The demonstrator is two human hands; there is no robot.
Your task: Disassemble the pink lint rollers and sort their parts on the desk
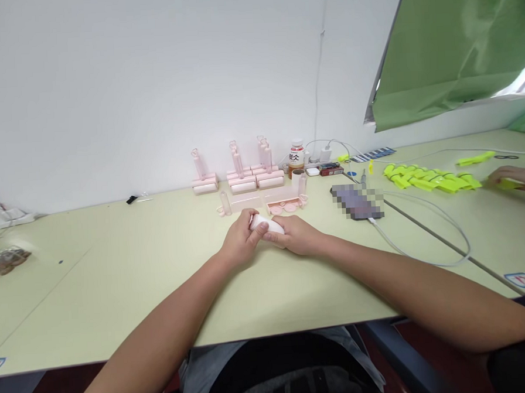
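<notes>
Both hands (239,240) closed rnd wht cyl (273,224).

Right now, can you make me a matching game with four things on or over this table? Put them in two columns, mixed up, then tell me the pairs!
Things:
1. White piece
2. Phone
3. Bottle
4. Strips

Clues:
A. bright yellow
B. wears a white cap
C. held between left hand and right hand
D. has a white cable at its edge

Pairs: 1-C, 2-D, 3-B, 4-A
</notes>
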